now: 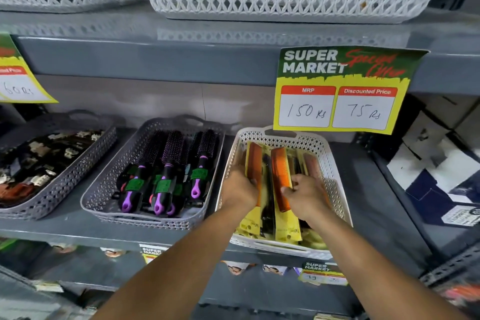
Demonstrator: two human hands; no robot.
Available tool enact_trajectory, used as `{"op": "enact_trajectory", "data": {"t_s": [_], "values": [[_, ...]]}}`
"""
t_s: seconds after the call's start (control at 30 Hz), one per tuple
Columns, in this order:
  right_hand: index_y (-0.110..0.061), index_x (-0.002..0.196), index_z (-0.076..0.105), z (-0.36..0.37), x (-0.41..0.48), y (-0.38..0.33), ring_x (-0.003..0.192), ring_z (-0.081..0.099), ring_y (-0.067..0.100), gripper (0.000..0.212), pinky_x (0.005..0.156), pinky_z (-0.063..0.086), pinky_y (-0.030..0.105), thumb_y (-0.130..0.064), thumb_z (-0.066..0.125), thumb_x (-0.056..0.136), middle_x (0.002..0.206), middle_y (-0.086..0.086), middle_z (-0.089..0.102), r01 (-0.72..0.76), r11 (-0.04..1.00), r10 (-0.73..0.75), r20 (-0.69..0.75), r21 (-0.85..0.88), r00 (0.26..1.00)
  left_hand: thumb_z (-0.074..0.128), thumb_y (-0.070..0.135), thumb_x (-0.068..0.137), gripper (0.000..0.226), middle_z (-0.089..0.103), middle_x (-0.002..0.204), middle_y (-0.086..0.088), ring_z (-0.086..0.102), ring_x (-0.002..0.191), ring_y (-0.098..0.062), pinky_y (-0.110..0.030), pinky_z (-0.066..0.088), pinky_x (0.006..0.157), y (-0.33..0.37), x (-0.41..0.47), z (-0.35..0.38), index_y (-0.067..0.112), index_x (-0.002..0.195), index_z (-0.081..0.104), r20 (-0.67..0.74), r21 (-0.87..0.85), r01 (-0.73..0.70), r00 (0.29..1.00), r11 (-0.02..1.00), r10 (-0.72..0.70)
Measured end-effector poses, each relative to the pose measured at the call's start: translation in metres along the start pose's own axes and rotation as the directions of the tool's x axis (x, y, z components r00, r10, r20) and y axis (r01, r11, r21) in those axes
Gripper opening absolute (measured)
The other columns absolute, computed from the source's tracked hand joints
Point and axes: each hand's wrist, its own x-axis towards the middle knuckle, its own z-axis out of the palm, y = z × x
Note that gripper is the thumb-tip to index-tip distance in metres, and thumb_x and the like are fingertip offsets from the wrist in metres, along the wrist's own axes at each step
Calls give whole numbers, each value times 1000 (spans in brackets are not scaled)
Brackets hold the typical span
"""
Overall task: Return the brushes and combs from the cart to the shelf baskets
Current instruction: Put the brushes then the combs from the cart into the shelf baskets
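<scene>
Both hands are in the white basket (327, 161) settling packaged combs, left hand (240, 188) gripping 1 comb (255, 163), right hand (305, 196) pinching another (280, 171); brushes (166, 171) already fill the grey basket (104, 189), cart unseen.

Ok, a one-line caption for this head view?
Both hands, left hand and right hand, arrange packaged combs in the white basket.

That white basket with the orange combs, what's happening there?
A person has both hands in the white basket on a shop shelf. The left hand holds one packaged orange comb; the right hand grips another comb. Next to it, a grey basket holds purple-handled round brushes.
</scene>
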Motion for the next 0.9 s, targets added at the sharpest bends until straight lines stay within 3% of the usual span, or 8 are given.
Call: {"op": "enact_trajectory", "data": {"t_s": [0.13,0.23,0.37,0.5,0.73,0.9], "values": [[-9,137,43,-1,1,3,114,55,29,53,98,43,39,-28,60,90,128,15,58,46,982,-46,5,-186,999,56,16,89,39,63,124,-13,63,106,-33,-36,52,87,2,-2,6,11,128,51,-33,129,26,999,991,-22],[-8,126,51,1,-1,3,95,62,27,42,88,47,33,-28,59,90,103,11,67,82,962,-88,-10,-262,996,57,20,90,36,64,121,-15,65,102,-33,-35,53,85,2,0,8,10,124,53,-31,167,41,999,985,-36],[-14,106,58,5,-4,0,77,61,24,21,68,50,32,-29,57,90,98,10,66,122,935,-135,-15,-333,991,56,24,91,29,61,121,-18,67,95,-34,-44,56,86,1,0,11,5,114,56,-5,188,55,998,981,-55],[-18,99,61,8,-5,-2,85,60,24,13,62,42,34,-24,60,87,98,3,59,149,870,-188,-37,-470,982,54,29,91,29,65,109,-17,66,93,-34,-45,56,82,2,0,14,5,107,60,-3,252,37,999,967,-37],[-14,99,63,13,-4,-4,88,59,28,21,68,52,40,-6,60,80,101,7,57,170,843,-189,15,-510,982,54,27,88,52,49,136,-18,50,121,-40,-48,44,98,5,6,23,4,133,40,-62,256,121,992,959,-108],[-12,98,64,14,-2,-5,89,58,29,22,69,51,40,-2,58,79,97,7,56,162,840,-170,32,-518,985,52,30,90,53,48,139,-15,45,123,-39,-50,40,98,4,9,29,9,136,37,-91,221,200,979,955,-184]]}}
